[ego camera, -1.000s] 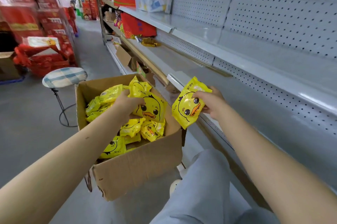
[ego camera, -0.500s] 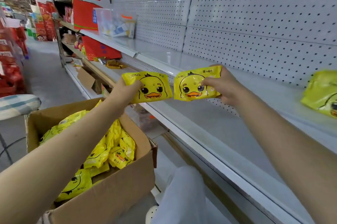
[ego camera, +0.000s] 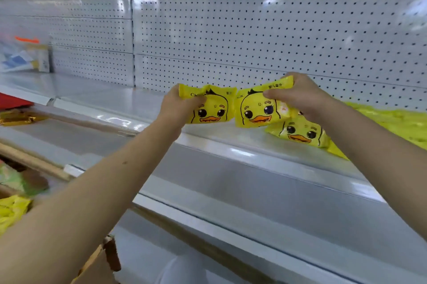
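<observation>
Shelving of pale grey metal fills the head view, with a perforated white back panel (ego camera: 254,29) rising behind the middle shelf (ego camera: 147,103). The left hand (ego camera: 178,108) grips a soft yellow plastic pack (ego camera: 215,110), printed with a cartoon duck face, by its upper left corner, fingers curled round that corner. The right hand (ego camera: 298,96) clasps a second yellow duck-face pack (ego camera: 256,110) at its upper right part, digits folded over the top edge and onto the front.

Both packs are upright, faces toward the camera, side by side with their inner edges touching, just above the front of the middle shelf. Below the right hand, a third yellow duck-face pack (ego camera: 300,132) lies tilted on that shelf, partly hidden by the wrist and the held pack. Further right, a blurred heap of yellow packs (ego camera: 392,121) lies on the same shelf near the back panel.

At far left stand a clear plastic box (ego camera: 25,57), blurred, a red package (ego camera: 13,101) and a crumpled gold wrapper (ego camera: 18,117). In the lower left corner shows the edge of a brown cardboard box (ego camera: 99,265), with more yellow packs (ego camera: 11,212) just beside it.
</observation>
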The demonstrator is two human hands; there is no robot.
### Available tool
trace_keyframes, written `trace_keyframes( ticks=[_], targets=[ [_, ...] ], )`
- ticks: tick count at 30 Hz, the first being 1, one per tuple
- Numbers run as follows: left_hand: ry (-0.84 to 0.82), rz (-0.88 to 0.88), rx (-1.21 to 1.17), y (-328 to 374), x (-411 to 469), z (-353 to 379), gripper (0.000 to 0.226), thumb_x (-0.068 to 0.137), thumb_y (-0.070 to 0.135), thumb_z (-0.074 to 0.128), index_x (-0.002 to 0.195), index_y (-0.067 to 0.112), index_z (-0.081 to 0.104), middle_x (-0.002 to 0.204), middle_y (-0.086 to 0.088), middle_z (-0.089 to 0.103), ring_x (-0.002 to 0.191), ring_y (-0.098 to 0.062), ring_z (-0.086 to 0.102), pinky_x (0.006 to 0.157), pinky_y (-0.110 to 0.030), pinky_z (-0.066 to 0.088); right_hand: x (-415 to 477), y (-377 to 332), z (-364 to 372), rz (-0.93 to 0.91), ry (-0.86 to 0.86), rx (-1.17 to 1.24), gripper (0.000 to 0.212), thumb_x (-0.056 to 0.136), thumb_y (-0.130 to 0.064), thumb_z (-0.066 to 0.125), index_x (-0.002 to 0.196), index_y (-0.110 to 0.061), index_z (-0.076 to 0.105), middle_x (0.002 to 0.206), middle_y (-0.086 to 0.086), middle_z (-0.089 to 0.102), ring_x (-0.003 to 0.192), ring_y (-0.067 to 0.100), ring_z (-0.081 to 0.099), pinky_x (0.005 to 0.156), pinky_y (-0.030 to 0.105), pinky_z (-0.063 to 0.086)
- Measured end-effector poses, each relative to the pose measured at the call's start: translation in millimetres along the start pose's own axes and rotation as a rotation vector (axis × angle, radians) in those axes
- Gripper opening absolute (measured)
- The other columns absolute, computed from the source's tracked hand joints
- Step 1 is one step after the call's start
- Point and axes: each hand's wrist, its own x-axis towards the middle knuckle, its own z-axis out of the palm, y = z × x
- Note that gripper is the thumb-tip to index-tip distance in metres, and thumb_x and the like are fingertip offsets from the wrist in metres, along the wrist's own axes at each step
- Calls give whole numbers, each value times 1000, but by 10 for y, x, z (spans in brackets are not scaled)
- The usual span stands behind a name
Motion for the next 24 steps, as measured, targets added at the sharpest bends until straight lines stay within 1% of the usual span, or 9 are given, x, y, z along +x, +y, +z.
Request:
trace_keyframes(
  ticks=[2, 4, 8, 10, 13, 16, 18, 21, 24],
  targets=[
    [-55, -2, -11, -40, 54, 219, 21, 74, 15, 73, 81, 23, 55, 84, 2, 64, 77, -15, 63, 61, -25, 51, -2, 103, -198, 30, 51, -67, 30, 72, -21, 81, 79, -20, 52, 72, 1, 56, 61, 17, 55, 53, 24, 41],
    [-108, 1, -5, -104, 88, 400, 23, 74, 16, 75, 82, 25, 55, 86, 2, 65, 80, -16, 63, 64, -27, 52, -7, 240, -340, 70, 89, -108, 32, 73, -22, 81, 86, -19, 53, 82, 3, 54, 69, 18, 52, 57, 27, 37],
    [-186, 21, 126, -292, 158, 587, 29, 73, 22, 78, 82, 30, 50, 87, 4, 60, 82, -17, 58, 68, -31, 48, -36, 485, -468, 84, 101, -274, 32, 73, -23, 81, 78, -18, 50, 87, -3, 49, 72, 14, 49, 54, 28, 34],
    [-204, 42, 180, -332, 235, 573, 32, 70, 24, 79, 83, 31, 51, 92, 4, 60, 83, -17, 58, 69, -32, 47, -39, 543, -518, 73, 79, -355, 32, 72, -21, 81, 77, -19, 50, 90, -1, 52, 81, 17, 51, 61, 29, 40],
    [-265, 145, 315, -284, 379, 502, 41, 67, 26, 82, 97, 38, 56, 100, 12, 58, 86, -9, 57, 67, -25, 46, -17, 535, -596, 54, -9, -477, 31, 73, -15, 80, 91, -22, 56, 106, 4, 59, 93, 19, 55, 78, 33, 45],
    [-377, 238, 516, -177, 484, 485, 43, 69, 28, 81, 104, 39, 59, 95, 16, 56, 86, -7, 55, 64, -16, 40, 3, 472, -605, 45, -137, -640, 39, 77, -15, 75, 108, -28, 57, 108, 0, 57, 85, 12, 53, 70, 27, 43],
    [-442, 279, 648, -117, 534, 503, 32, 72, 29, 78, 100, 36, 63, 90, 18, 57, 81, -4, 55, 59, -13, 36, 20, 439, -567, 33, -172, -793, 47, 79, -18, 72, 121, -27, 56, 114, -2, 56, 96, 15, 53, 76, 26, 39],
    [-506, 322, 823, -54, 583, 551, 24, 75, 32, 71, 97, 27, 63, 97, 9, 62, 80, -7, 56, 61, -21, 40, 23, 418, -496, 23, -197, -895, 54, 78, -30, 74, 128, -21, 55, 117, -3, 55, 103, 16, 50, 81, 26, 37],
    [-516, 386, 1022, -4, 602, 601, 33, 75, 50, 69, 93, 26, 57, 89, 8, 59, 87, -17, 55, 79, -33, 41, 9, 417, -459, 9, -203, -937, 55, 78, -33, 75, 128, -21, 55, 118, -1, 56, 101, 16, 47, 78, 26, 34]
  ],
)
